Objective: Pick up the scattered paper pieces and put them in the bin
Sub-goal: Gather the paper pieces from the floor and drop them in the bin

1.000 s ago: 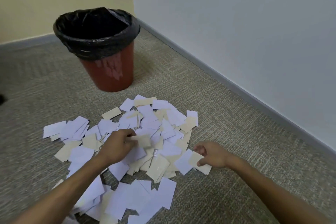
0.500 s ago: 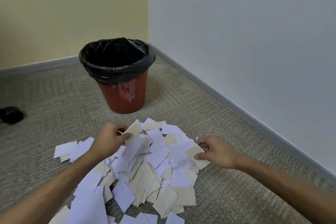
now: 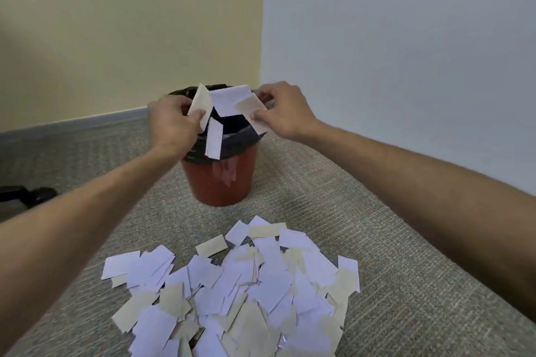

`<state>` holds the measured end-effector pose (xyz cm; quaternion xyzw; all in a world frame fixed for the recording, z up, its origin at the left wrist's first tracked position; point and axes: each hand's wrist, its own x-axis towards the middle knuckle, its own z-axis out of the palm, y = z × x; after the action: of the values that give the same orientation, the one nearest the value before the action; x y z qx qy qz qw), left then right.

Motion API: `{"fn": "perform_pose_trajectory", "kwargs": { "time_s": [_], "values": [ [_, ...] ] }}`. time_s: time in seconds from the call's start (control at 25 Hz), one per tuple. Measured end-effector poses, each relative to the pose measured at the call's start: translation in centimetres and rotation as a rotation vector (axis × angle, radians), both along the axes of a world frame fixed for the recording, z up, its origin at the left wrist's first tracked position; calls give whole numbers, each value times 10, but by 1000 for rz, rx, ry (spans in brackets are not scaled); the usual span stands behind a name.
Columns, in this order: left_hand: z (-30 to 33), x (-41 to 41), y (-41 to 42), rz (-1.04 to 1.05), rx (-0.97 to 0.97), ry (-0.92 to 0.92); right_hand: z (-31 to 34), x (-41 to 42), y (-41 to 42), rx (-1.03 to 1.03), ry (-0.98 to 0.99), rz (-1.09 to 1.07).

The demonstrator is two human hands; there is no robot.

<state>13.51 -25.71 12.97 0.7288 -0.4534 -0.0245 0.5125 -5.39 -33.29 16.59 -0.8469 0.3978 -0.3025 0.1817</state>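
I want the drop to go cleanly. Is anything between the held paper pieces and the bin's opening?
Nothing visible. Left hand and right hand hold paper pieces right over the open, black-lined bin.

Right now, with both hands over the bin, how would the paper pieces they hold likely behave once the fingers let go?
The paper pieces look thin and light, so they would probably flutter rather than drop straight. One white strip already hangs over the bin rim and may slide outside. The left hand and right hand pinch them easily, suggesting little weight.
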Motion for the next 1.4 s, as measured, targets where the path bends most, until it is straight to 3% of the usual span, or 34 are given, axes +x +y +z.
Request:
{"fn": "perform_pose_trajectory", "kwargs": {
  "time_s": [0.08,0.32,0.44,0.56,0.6,0.68,0.8,0.88,1.08,1.4],
  "values": [
    [-2,20,-22,72,26,65,-5,33,-18,-65,75,-26],
    [-12,47,-51,82,196,-40,-24,89,-58,-127,245,-94],
    [-19,45,-52,20,332,-168,-34,90,-59,-49,239,-42],
    [-28,44,-49,160,341,-337,-45,77,-59,-88,228,-149],
    [-31,46,-48,248,359,-307,-49,70,-60,-94,229,-236],
    [-37,53,-48,354,398,15,-59,60,-66,16,198,-410],
    [-51,60,-50,190,260,656,-76,54,-73,407,9,-464],
    [-56,61,-50,104,148,842,-81,55,-69,633,-195,-369],
    [-64,67,-32,82,45,881,-81,52,-56,783,-411,-312],
    [-68,43,28,49,-4,929,-82,29,-13,870,-399,-233]
  ]
}}
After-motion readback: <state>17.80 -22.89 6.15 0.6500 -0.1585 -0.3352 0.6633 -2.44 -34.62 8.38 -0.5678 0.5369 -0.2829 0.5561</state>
